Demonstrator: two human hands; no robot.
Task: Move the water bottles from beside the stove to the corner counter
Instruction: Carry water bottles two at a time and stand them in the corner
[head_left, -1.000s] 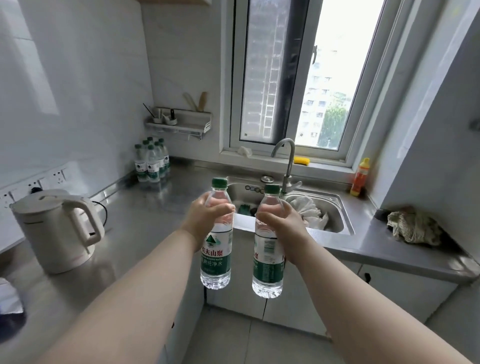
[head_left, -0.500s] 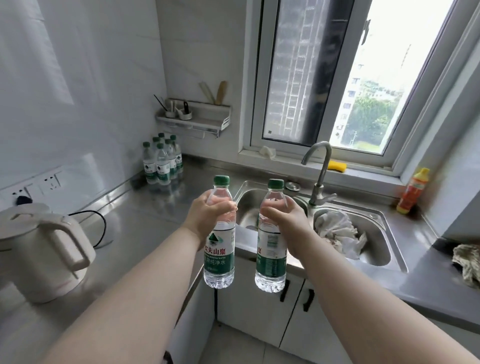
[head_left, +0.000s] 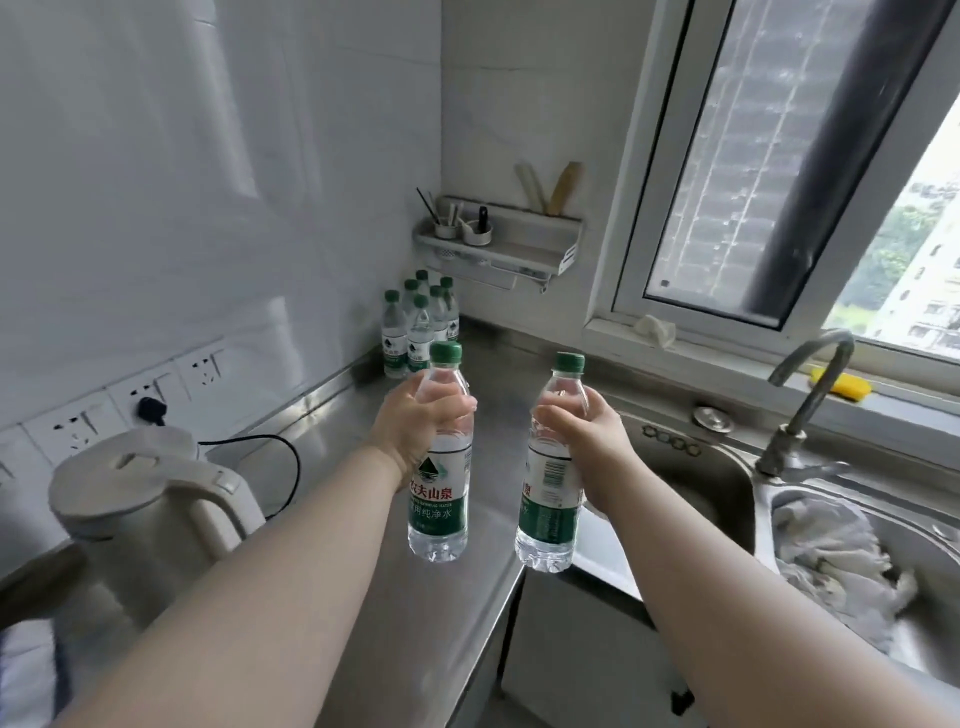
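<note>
My left hand (head_left: 415, 431) grips the upper body of a clear water bottle (head_left: 439, 499) with a green cap and green label, held upright above the steel counter (head_left: 322, 410). My right hand (head_left: 587, 447) holds a second bottle (head_left: 548, 514) of the same kind, upright, beside the first over the counter's inner edge. Several identical bottles (head_left: 415, 325) stand grouped in the far corner of the counter against the tiled wall, beyond both hands.
A white electric kettle (head_left: 145, 504) with its cord plugged into the wall sockets stands at the left. A steel sink (head_left: 691, 483) with tap (head_left: 810, 395) and a cloth (head_left: 836, 561) lies to the right. A wall shelf (head_left: 498, 244) hangs above the corner.
The view has closed in on the corner and turned left. Both hands with their bottles have moved forward over the counter, and the corner bottles appear nearer.
</note>
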